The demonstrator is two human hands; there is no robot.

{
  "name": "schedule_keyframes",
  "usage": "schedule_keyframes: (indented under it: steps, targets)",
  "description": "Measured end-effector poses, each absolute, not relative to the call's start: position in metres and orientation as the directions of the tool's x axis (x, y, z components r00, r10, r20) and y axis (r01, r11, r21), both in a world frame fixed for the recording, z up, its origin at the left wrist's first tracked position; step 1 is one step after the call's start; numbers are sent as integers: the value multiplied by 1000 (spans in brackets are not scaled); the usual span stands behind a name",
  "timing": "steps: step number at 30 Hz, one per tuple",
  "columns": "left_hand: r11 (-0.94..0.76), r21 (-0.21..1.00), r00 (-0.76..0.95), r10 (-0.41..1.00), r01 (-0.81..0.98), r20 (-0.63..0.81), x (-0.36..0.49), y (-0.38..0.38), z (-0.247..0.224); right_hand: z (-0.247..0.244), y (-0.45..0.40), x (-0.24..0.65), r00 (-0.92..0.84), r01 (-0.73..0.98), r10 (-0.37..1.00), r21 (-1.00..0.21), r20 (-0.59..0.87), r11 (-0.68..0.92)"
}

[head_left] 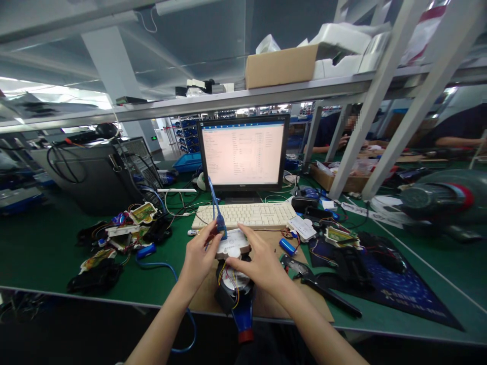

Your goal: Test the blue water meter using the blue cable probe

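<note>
Near the left part of the green surface (45, 248) lies a heap of opened circuit boards with coloured wires (125, 228). At the middle of the front edge, the left hand (198, 258) pinches a translucent blue cable plug (221, 225) against the white plastic module (233, 244). That module sits atop a round black meter body with a blue neck (236, 294), apparently resting on brown cardboard (274, 299). The right hand (258, 263) lies fingers spread over the module's right side. Behind stand a cream keyboard (247, 214) and a lit monitor (243, 152).
</note>
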State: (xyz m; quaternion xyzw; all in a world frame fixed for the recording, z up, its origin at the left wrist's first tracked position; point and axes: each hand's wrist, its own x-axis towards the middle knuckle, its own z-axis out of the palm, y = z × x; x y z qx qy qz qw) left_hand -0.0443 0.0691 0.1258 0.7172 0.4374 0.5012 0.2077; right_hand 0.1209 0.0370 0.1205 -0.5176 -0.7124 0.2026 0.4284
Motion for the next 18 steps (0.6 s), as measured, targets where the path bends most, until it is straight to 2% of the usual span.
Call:
schedule_keyframes:
  steps: [5, 9, 12, 15, 18]
  targets:
    - [-534, 694, 117, 825, 482, 553, -48, 69, 118, 120, 28, 135, -88, 551, 900, -732, 428, 401]
    - [-528, 690, 94, 822, 495, 561, -50, 72, 112, 115, 26, 191, 89, 658, 824, -654, 559, 373]
    - [-533, 676, 72, 809, 509, 584, -51, 76, 109, 105, 25, 264, 244, 813, 700, -535, 671, 230]
    - [-552, 644, 46, 777, 530, 628, -51, 79, 105, 89, 18, 345, 278, 917, 611, -395, 741, 62]
    - [-568, 615, 67, 762, 547, 644, -50, 80, 101, 65, 7, 412, 406, 895, 575, -436, 710, -93]
